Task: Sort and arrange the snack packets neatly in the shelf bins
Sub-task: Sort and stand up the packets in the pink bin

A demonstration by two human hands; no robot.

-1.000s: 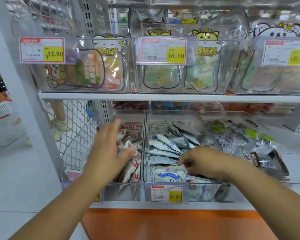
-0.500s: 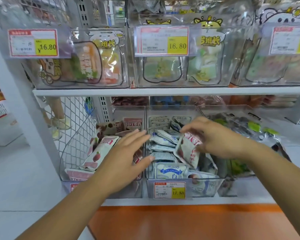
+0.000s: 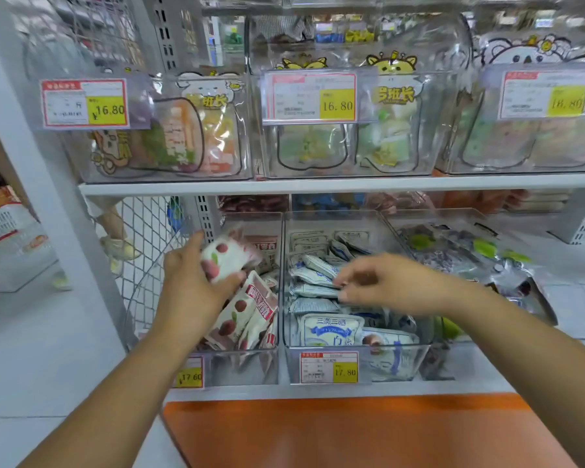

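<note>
Now that the red-and-white packet [image 3: 228, 260] has left the right hand [image 3: 392, 282], which held it over the middle bin [image 3: 395, 363] half a second ago, the left hand [image 3: 190, 285] has it. The thumb is on top and the fingers [image 3: 232, 278] are curled beneath. The packet hangs just above the left bin [image 3: 250, 366], at the left end of the lower shelf [image 3: 318, 390], over other packets of the same red-fruit print.

The right hand has dropped back onto the blue-and-white packets [image 3: 331, 327] in the middle bin. Its fingers [image 3: 347, 293] are bent and their tips touch the pile. Motion blur hides whether they pinch one or only press, so I cannot tell.

I judge that the stray has been pulled out of the wrong bin and handed across, so the sorting of this one packet is nearly done. What remains is to lay it flat among its own kind. The left bin's packets lean at mixed angles toward the front wall and probably still need straightening, as does the middle pile.
</note>
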